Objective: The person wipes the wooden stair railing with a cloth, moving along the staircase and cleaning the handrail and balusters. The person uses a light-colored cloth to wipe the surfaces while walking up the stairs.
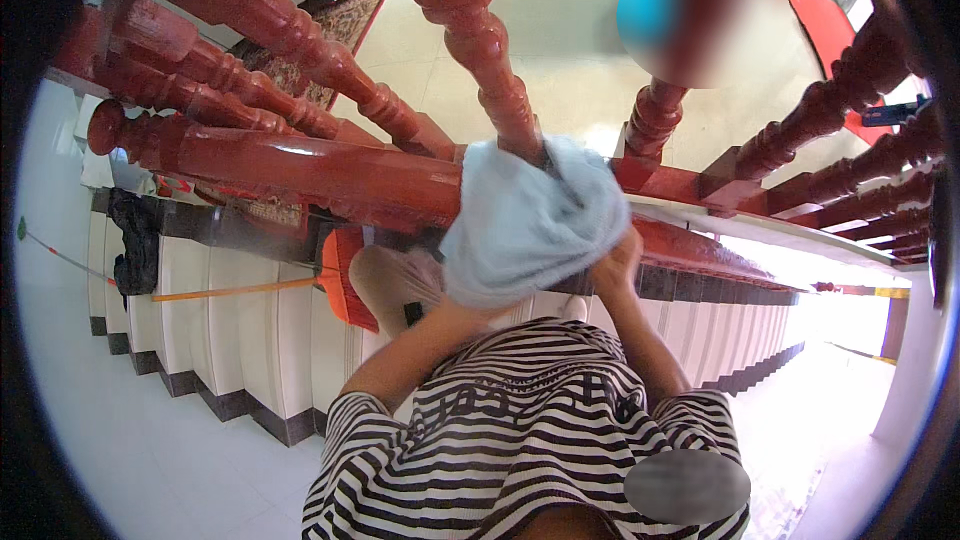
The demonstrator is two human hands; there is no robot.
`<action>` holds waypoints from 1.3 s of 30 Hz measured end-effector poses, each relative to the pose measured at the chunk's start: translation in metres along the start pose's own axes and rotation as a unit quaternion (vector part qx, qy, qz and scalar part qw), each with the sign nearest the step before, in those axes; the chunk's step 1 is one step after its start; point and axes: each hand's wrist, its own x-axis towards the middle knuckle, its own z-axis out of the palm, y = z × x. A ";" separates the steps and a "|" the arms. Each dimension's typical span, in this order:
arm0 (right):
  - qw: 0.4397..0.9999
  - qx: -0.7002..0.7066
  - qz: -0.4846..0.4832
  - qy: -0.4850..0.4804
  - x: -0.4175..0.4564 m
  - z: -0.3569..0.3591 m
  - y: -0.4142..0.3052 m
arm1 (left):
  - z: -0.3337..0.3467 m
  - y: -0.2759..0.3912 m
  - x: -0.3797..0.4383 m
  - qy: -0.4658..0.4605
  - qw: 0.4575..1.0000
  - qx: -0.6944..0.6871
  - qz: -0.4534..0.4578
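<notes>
A pale blue cloth [536, 229] is draped over the dark red wooden handrail [322, 165] and bunched against the foot of a turned baluster [487, 52]. My right hand [619, 262] grips the cloth's right edge, its fingers partly covered. From the left, my left forearm [442, 334] reaches to the cloth's lower side. The cloth hides my left hand, so its grip does not show. Parts of the cloth look blurred.
More balusters [802, 120] line the far side. White stair treads [247, 337] with dark edges run below. On the left, an orange dustpan or broom head [345, 281] with a wooden handle [232, 289] lies near my leg. A black cloth-like item [136, 240] hangs farther left.
</notes>
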 end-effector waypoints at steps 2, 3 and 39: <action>0.992 0.048 0.027 0.117 -0.039 -0.046 0.061 | 0.038 0.000 -0.038 -0.101 0.992 -0.061 0.053; 0.976 0.117 0.003 0.181 -0.042 -0.055 0.061 | 0.053 -0.001 -0.053 -0.150 0.982 -0.093 0.073; 0.880 0.303 -0.342 -0.126 0.179 0.181 -0.274 | -0.046 -0.269 -0.027 0.555 0.673 -0.489 0.030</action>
